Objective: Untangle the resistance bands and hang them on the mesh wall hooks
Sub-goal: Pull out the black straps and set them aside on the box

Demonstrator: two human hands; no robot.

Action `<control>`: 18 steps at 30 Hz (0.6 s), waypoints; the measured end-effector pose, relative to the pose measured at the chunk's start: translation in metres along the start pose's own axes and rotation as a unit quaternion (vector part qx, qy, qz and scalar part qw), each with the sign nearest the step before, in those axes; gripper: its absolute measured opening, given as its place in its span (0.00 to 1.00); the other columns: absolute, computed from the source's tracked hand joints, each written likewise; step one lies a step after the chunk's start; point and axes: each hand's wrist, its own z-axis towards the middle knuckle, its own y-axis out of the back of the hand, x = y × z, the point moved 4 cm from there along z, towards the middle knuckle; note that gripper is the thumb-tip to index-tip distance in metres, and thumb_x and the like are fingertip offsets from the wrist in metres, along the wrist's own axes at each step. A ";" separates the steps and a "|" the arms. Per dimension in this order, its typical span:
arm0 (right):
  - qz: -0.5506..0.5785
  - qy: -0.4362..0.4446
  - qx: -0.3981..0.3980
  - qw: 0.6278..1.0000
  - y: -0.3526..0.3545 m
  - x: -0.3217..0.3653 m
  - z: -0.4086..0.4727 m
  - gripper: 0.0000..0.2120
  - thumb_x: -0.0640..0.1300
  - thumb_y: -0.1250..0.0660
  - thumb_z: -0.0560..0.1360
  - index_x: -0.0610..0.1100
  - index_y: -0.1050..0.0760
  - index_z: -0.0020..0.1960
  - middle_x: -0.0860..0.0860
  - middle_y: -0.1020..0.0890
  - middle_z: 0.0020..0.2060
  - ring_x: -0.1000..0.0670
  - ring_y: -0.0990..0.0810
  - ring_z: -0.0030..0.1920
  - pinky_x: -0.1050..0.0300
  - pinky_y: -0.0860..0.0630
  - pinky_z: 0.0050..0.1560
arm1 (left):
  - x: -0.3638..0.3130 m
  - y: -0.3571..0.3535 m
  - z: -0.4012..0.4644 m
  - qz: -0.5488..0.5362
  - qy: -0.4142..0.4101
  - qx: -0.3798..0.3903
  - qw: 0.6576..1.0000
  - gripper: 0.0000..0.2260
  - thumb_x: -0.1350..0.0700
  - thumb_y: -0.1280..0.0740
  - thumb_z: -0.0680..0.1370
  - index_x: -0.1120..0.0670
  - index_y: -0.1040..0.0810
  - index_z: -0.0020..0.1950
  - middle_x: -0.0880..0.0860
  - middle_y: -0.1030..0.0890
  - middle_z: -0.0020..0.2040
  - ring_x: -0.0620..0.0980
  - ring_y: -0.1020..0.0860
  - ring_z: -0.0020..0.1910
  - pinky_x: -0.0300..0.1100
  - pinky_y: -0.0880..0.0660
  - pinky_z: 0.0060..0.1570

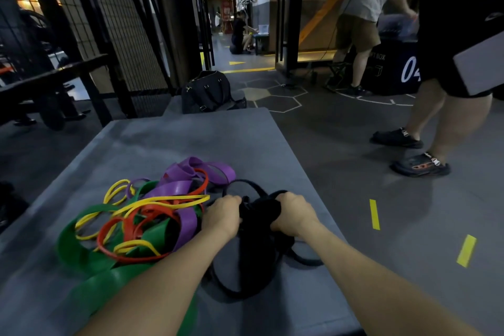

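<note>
- Mesh wall: upright black grid panels at upper left, well apart from the work surface; whether it carries hooks cannot be told.
- Grey platform: flat padded top carrying all the bands.
- Coloured bands: a tangled heap of green, yellow, red and purple loops on the left half of the platform; the green band lies widest and lowest, the purple band farthest from the person.
- Left hand: fingers curled and clamped on the black bands, knuckles up; just beside the coloured heap.
- Black bands: a knotted bundle at the platform's centre-right, held between both hands; loose loops trail onto the surface.
- Right hand: fingers curled over the bundle's right side, gripping it.
- Bystander's legs: on the floor at right.
</note>
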 end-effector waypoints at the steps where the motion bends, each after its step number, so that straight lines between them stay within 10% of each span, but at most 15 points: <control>1: 0.006 -0.002 -0.009 1.000 0.007 0.002 0.002 0.09 0.41 0.30 0.67 0.42 0.28 0.45 0.45 0.21 0.43 0.42 0.20 0.45 0.53 0.21 0.42 | -0.002 0.007 0.002 -0.005 0.002 -0.014 1.000 0.09 0.62 0.36 0.74 0.54 0.25 0.53 0.57 0.20 0.54 0.59 0.22 0.55 0.50 0.25 0.52; 18: 0.120 0.039 -0.196 0.972 0.186 0.068 0.115 0.13 0.40 0.28 0.67 0.43 0.22 0.51 0.47 0.21 0.43 0.42 0.21 0.46 0.52 0.24 0.44 | -0.042 0.163 0.149 -0.199 -0.051 -0.186 0.961 0.11 0.61 0.33 0.74 0.55 0.23 0.57 0.57 0.21 0.57 0.58 0.24 0.57 0.46 0.27 0.55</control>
